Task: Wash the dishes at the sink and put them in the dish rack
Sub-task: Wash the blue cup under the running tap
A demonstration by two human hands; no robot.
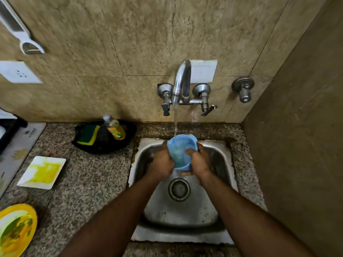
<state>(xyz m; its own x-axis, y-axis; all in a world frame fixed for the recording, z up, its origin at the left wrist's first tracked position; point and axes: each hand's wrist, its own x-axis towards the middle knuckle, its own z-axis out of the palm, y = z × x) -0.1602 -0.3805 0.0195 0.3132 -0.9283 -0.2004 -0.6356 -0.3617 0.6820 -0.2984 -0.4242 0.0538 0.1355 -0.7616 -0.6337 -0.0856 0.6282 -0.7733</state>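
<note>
Both hands hold a blue cup [181,153] over the sink [220,184], under the tap's [182,80] running stream. The left hand [162,162] wraps its left side; the right hand [197,161] grips the right, thumb hooked over the rim. A wall stands close on the right; stained plates lie on the counter [89,179] to the left.

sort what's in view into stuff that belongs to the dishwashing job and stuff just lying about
Part of the job:
- blue plastic cup, held by left hand and right hand
- steel sink
- chrome tap, running
- green-and-yellow sponge
- yellow dish soap bottle
- stained white square plate
- dirty yellow round plate

Just there:
- white wall socket
- spare wall valve
</note>
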